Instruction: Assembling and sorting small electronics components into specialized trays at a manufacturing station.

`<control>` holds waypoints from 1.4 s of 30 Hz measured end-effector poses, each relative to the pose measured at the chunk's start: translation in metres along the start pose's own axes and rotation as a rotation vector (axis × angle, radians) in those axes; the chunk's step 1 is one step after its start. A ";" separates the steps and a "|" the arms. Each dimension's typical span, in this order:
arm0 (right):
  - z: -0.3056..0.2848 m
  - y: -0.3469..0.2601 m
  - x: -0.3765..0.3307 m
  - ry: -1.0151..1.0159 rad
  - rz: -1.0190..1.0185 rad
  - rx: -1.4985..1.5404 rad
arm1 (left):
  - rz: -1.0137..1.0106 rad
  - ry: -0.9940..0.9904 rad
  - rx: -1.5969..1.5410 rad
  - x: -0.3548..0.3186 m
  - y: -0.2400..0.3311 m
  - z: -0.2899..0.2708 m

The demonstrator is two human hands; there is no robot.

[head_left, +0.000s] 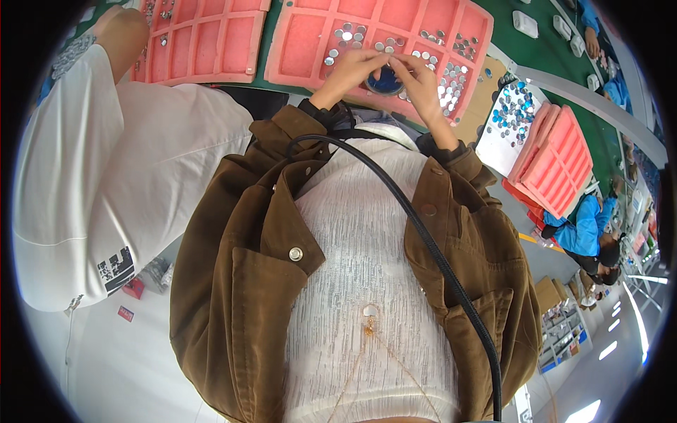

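My left hand (358, 68) and my right hand (419, 77) meet at the fingertips over a pink divided tray (300, 46). The fingers of both are drawn together in a pinch, and whatever is between them is too small to make out. Just beneath them sits a round, dark blue dish-like thing (384, 83), partly covered by my fingers. Small silvery discs (451, 88) lie in several compartments around my hands, more of them beside the right one. The compartment at the tray's far left holds no discs.
Left of me, a person in white (162, 141) reaches to a second pink tray (201, 42). On my right, blue and silver discs (513, 109) lie on a white sheet beside stacked pink trays (557, 158). A grey metal bar (585, 102) crosses the green table.
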State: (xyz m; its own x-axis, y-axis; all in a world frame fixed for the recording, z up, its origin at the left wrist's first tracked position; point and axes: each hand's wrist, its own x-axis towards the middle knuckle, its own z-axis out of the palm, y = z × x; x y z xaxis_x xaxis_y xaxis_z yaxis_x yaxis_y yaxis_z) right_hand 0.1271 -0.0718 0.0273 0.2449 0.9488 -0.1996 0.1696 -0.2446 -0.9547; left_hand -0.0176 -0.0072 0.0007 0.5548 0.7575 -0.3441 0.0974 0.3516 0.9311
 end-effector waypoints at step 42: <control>0.003 -0.039 -0.001 0.043 -0.164 -0.204 | -0.179 -0.154 -0.614 -0.018 0.034 -0.002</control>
State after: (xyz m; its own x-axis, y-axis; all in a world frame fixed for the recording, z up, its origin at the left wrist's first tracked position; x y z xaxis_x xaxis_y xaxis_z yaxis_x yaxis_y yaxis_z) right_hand 0.1174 -0.0625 0.0638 0.2379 0.9708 -0.0323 0.3985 -0.1278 -0.9082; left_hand -0.0259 -0.0081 0.0389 0.6900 0.5870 -0.4235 -0.2646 0.7491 0.6073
